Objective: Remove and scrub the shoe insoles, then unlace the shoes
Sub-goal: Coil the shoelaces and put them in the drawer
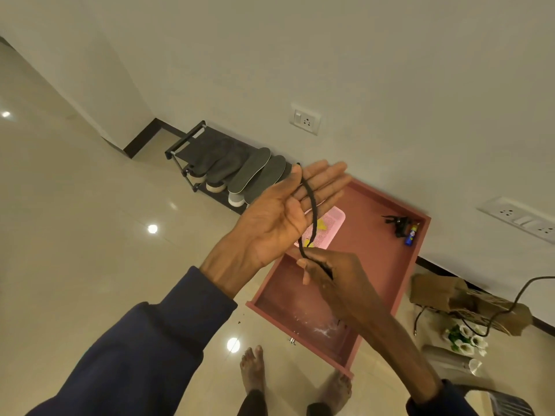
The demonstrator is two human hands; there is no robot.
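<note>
A black shoelace [312, 211] runs across the palm of my left hand [288, 208], which is raised flat with straight fingers above the red tray. The lace's upper end sits by the thumb tip. My right hand [333, 274] pinches the lace's lower part just below the left palm. Several grey insoles [255, 172] lie on top of a low black shoe rack [192, 145] by the wall. Shoes [214, 186] stand on the rack's lower shelf.
A red tray [387, 265] stands on a table below my hands, holding a pink mesh basket [330, 223], a black tangled item [396, 223] and a blue tube [411, 234]. Paper bags [450, 295], a cable and white flowers [464, 340] lie at right. My bare feet show below.
</note>
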